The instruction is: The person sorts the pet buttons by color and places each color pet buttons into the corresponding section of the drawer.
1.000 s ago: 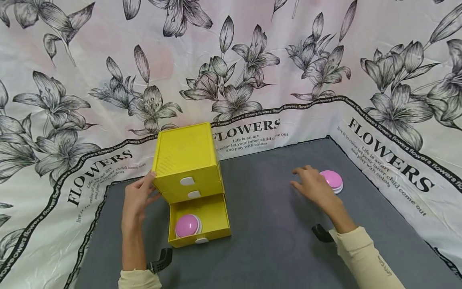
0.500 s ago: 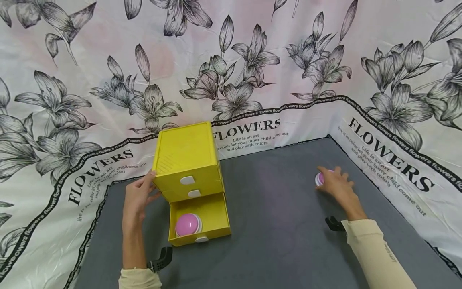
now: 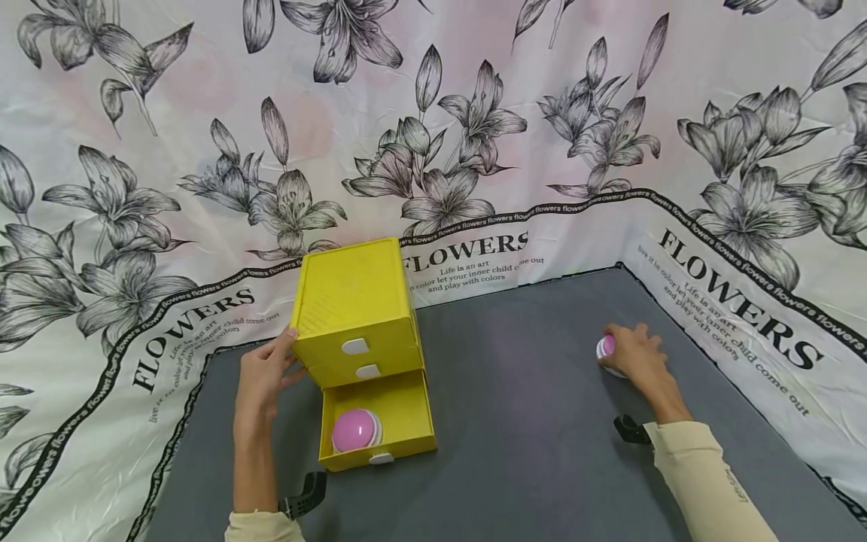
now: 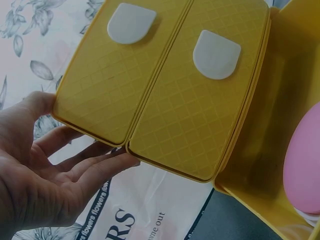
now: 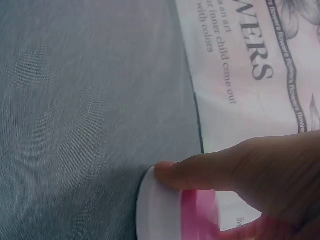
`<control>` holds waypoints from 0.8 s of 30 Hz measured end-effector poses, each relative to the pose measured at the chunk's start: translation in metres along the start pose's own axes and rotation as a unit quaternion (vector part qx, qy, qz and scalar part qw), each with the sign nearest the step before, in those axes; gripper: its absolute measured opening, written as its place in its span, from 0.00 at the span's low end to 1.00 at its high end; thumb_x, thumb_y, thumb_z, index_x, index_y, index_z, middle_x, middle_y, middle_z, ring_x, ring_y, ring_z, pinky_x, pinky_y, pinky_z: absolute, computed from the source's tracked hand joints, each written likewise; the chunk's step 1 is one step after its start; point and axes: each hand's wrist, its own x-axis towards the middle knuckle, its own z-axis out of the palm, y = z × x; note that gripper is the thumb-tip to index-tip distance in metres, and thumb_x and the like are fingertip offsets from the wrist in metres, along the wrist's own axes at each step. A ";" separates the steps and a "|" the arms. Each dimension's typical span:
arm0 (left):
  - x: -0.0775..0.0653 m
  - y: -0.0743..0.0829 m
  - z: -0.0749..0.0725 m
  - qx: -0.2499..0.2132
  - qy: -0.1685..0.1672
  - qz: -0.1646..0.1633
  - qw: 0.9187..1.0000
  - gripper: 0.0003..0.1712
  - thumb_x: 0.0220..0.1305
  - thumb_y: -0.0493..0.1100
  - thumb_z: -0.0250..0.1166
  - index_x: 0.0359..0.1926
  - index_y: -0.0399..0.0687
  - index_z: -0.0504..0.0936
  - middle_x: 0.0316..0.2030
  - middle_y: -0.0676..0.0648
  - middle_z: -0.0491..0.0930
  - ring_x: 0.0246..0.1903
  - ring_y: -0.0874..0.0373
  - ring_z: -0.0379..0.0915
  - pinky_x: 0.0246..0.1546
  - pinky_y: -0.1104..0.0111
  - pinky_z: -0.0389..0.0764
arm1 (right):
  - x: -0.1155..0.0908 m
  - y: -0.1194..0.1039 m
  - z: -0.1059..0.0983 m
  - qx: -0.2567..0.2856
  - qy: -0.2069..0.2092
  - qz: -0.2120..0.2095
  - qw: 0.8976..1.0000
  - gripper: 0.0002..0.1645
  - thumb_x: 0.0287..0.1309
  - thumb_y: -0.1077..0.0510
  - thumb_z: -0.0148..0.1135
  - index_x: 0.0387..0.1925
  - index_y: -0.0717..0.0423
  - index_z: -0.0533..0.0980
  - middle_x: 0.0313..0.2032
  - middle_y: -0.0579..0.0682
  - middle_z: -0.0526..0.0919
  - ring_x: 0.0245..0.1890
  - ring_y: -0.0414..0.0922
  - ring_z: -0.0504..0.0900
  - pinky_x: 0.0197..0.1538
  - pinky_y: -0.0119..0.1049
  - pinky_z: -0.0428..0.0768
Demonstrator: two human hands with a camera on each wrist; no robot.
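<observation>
A yellow drawer cabinet (image 3: 352, 301) stands at left centre, its bottom drawer (image 3: 413, 421) pulled out. In that drawer lies a pink domed, round thing with a white base (image 3: 354, 430). My left hand (image 3: 260, 376) touches the cabinet's left side; in the left wrist view the thumb meets the upper edge and fairly straight fingers (image 4: 107, 167) lie along the side. At the right, my right hand (image 3: 640, 361) grips a second pink domed, round thing with a white base (image 5: 160, 210), thumb on the white rim. The palm side is mostly hidden.
White tabs mark the drawer fronts (image 4: 187, 100). The grey tabletop (image 3: 515, 406) runs between cabinet and right hand. A flower-printed cloth (image 3: 460, 113) rises along the back and sides. Black straps with small devices (image 3: 305, 494) are on the wrists.
My right hand has moved right onto the second pink domed thing and now grips it, its white rim showing on the left. The left hand stays at the cabinet. The head view has shifted slightly.
</observation>
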 end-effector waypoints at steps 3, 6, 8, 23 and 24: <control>-0.001 0.000 0.000 -0.003 -0.001 -0.002 1.000 0.42 0.76 0.66 0.57 0.78 0.44 0.65 0.80 0.45 0.59 0.74 0.46 0.67 0.57 0.68 0.88 | -0.006 -0.009 0.000 0.007 -0.005 0.004 1.000 0.37 0.53 0.59 0.75 0.63 0.68 0.72 0.55 0.85 0.61 0.55 0.84 0.60 0.48 0.82 0.70; -0.001 0.000 -0.001 -0.007 -0.001 -0.003 1.000 0.42 0.76 0.65 0.57 0.78 0.44 0.65 0.80 0.44 0.60 0.74 0.45 0.67 0.55 0.70 0.88 | -0.013 -0.025 -0.003 0.011 -0.012 -0.003 1.000 0.38 0.53 0.58 0.74 0.64 0.67 0.73 0.57 0.85 0.61 0.56 0.83 0.60 0.48 0.83 0.71; 0.000 0.000 -0.001 -0.007 -0.002 -0.004 1.000 0.42 0.76 0.66 0.57 0.78 0.44 0.65 0.80 0.44 0.59 0.74 0.45 0.66 0.55 0.70 0.89 | -0.019 -0.039 -0.005 0.012 -0.014 -0.013 1.000 0.38 0.54 0.57 0.74 0.65 0.66 0.73 0.58 0.84 0.61 0.56 0.81 0.61 0.47 0.82 0.73; 0.000 0.001 -0.002 -0.006 -0.004 -0.002 1.000 0.42 0.75 0.66 0.57 0.78 0.45 0.66 0.80 0.44 0.60 0.74 0.45 0.66 0.51 0.74 0.89 | -0.057 -0.168 0.011 0.032 -0.047 -0.173 0.983 0.36 0.49 0.55 0.81 0.62 0.53 0.81 0.53 0.67 0.76 0.50 0.62 0.73 0.41 0.52 0.86; 0.000 0.001 -0.001 -0.007 -0.004 -0.002 1.000 0.42 0.76 0.66 0.57 0.78 0.45 0.66 0.80 0.45 0.59 0.74 0.45 0.66 0.51 0.74 0.89 | -0.059 -0.177 0.014 0.036 -0.054 -0.183 0.981 0.36 0.49 0.55 0.82 0.62 0.51 0.82 0.53 0.66 0.76 0.50 0.61 0.73 0.42 0.51 0.86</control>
